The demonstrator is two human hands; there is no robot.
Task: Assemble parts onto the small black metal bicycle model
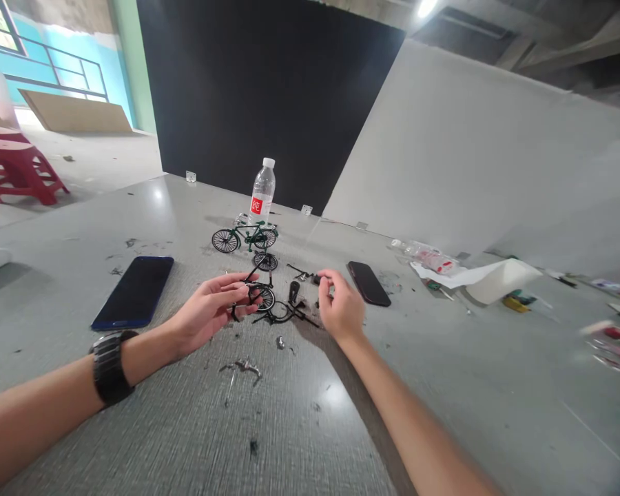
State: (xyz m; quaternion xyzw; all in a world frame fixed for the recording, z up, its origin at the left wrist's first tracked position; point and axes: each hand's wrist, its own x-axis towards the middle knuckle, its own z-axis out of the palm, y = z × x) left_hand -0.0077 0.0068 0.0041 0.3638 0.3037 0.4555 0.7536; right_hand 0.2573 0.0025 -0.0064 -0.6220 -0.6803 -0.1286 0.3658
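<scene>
While your left hand [214,310] sits just left of centre in the frame, its grip is closed on a black model bicycle frame [255,293], fingertips pinching the thin tubing beside the small wheel [264,297] that is already fitted to it. That half-built piece is held just above the grey desk [186,427], at the middle of the picture. Your right hand [341,306] hovers just right of centre, thumb and forefinger pressed together; something tiny may be pinched there, but it is too small to tell. Between your two hands lie loose black parts [289,313], a curved mudguard-like ring and short rods, touching the desk. A second loose wheel [265,261] lies a little farther back.

Behind these, toward the upper middle of the frame, a finished green model bicycle [244,237] stands upright, and a clear water bottle [262,193] with a red label and white cap stands just behind it. A dark blue phone [134,292] lies flat at centre left, well apart from your left hand. A black phone [368,283] lies just beside your right hand, on its far side. Small metal bits [245,367] are scattered on the desk nearer to you, low in the middle. A black watch [108,368] wraps your left wrist at lower left. White paper [488,275] and plastic packets lie at the right, and a red stool [18,169] stands on the floor at upper left.
</scene>
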